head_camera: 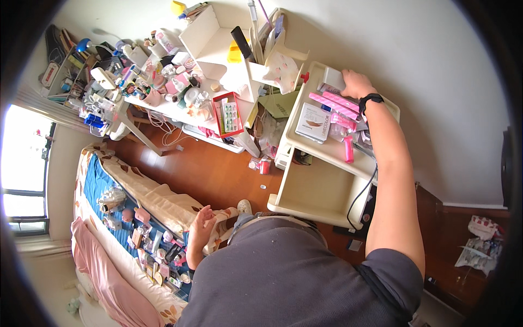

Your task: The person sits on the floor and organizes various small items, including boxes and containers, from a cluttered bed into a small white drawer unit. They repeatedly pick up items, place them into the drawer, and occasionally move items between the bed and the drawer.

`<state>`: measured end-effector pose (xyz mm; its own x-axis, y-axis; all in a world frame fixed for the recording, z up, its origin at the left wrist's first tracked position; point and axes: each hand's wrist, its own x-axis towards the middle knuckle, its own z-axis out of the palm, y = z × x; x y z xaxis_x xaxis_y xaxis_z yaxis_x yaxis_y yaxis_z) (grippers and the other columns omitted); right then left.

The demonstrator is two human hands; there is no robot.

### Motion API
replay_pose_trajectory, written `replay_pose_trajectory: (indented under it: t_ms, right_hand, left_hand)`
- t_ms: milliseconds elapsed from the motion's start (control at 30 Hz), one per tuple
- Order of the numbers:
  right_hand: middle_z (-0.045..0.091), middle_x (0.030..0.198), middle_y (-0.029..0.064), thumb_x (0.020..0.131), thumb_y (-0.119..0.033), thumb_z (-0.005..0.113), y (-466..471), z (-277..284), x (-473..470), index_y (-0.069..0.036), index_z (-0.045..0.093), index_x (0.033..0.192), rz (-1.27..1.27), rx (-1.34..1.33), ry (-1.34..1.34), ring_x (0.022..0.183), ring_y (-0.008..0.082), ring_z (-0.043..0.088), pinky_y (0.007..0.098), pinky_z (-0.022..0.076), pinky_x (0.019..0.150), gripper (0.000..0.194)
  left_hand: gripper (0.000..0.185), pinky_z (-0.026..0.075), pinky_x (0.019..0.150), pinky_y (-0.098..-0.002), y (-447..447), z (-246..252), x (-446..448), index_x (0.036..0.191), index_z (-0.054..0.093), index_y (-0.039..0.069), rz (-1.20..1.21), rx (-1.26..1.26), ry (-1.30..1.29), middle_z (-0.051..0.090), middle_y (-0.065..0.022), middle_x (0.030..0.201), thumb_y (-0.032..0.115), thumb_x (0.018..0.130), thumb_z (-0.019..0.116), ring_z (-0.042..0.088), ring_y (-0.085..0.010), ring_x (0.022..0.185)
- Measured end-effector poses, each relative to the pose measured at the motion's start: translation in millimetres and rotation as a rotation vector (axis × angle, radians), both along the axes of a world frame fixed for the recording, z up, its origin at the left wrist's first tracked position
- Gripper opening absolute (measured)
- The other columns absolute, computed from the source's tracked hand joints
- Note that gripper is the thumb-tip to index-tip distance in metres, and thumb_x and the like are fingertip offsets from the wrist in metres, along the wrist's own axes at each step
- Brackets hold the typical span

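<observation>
My right hand (355, 83) reaches to the back of the cream drawer cabinet's top (361, 171), its fingers on a white box (334, 78); whether they grip it I cannot tell. Nearer me on that top lie long pink boxes (334, 104), a flat white box with writing (312, 122), pink-and-clear packets (342, 122) and a short pink item (348, 149). Below the top, a pulled-out drawer (318, 188) stands in front of me, with a dark cable over its side. My left hand (202, 225) hovers by the bed with fingers loosely bent, holding nothing I can see.
A white desk (163, 107) crowded with cosmetics and a red-rimmed box (241, 118) stands at the upper left. Bed (118, 163) at the left bears many small items on a blue cloth (93, 180). A red-lidded jar (264, 166) is on the wooden floor. Bags lie at far right.
</observation>
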<state>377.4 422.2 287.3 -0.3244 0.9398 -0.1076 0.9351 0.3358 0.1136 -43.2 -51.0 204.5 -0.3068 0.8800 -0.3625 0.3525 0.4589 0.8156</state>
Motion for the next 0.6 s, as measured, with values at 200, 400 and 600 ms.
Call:
replay_pose_trajectory:
  t_ms: [200,400,600]
  right_hand:
    - [0.058,0.119,0.0143,0.071,-0.029,0.075,-39,63,9,-0.007,0.049,0.121,0.005,0.234,0.082,0.106,0.0336,0.059,0.0447,0.0503,0.086,0.061]
    - [0.057,0.119,0.0126,0.073,-0.027,0.074,-167,119,2,-0.008,0.047,0.128,0.019,0.409,0.255,0.106,0.033,0.058,0.0412,0.0508,0.085,0.064]
    - [0.056,0.12,0.0156,0.068,-0.024,0.078,-290,82,-19,-0.007,0.046,0.125,-0.139,0.093,0.289,0.106,0.0336,0.058,0.0422,0.0489,0.087,0.067]
  left_hand:
    - [0.044,0.05,0.088,-0.029,30,6,-29,0.13,0.049,0.001,-0.062,-0.031,-0.015,0.06,-0.017,0.12,0.005,0.088,0.063,0.06,-0.022,0.108]
    - [0.044,0.049,0.09,-0.0342,80,-9,-37,0.127,0.052,0.001,-0.348,0.056,-0.008,0.061,-0.0186,0.12,0.012,0.086,0.064,0.06,-0.027,0.111]
    - [0.046,0.047,0.092,-0.0334,124,-14,0,0.126,0.052,0.0,-0.699,0.113,-0.032,0.062,-0.0185,0.116,0.017,0.086,0.065,0.061,-0.0283,0.109]
